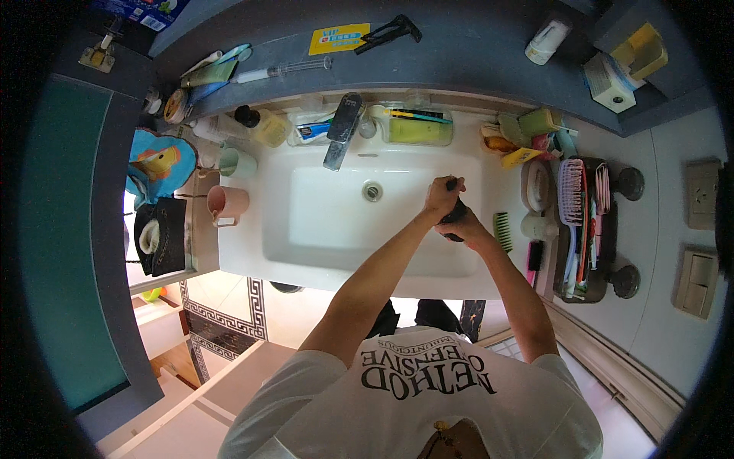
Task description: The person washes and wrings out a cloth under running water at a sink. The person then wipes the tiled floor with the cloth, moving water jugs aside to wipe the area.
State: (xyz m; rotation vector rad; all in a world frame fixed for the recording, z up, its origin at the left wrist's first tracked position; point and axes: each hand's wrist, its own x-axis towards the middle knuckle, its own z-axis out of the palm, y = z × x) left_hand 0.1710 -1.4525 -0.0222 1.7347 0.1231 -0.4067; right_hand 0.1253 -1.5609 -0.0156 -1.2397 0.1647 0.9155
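Observation:
Over the right side of the white sink basin (321, 224), both of my hands are closed around a bunched black item (455, 213), perhaps a cloth or sock. My left hand (440, 198) grips its upper part, and my right hand (465, 228) is clasped on it just below. Much of the item is hidden by my fingers. The drain (372, 191) lies to the left of my hands. A dark, shiny faucet (344, 126) reaches over the basin from the back rim, with no water visibly running.
A pink mug (232, 201) and a pale green cup (238, 162) stand on the left rim. On the right are a green comb (502, 232), a black-and-pink brush (534, 258), a soap dish (536, 185) and a tray with a lilac hairbrush (571, 192). A shelf (459, 63) spans the back.

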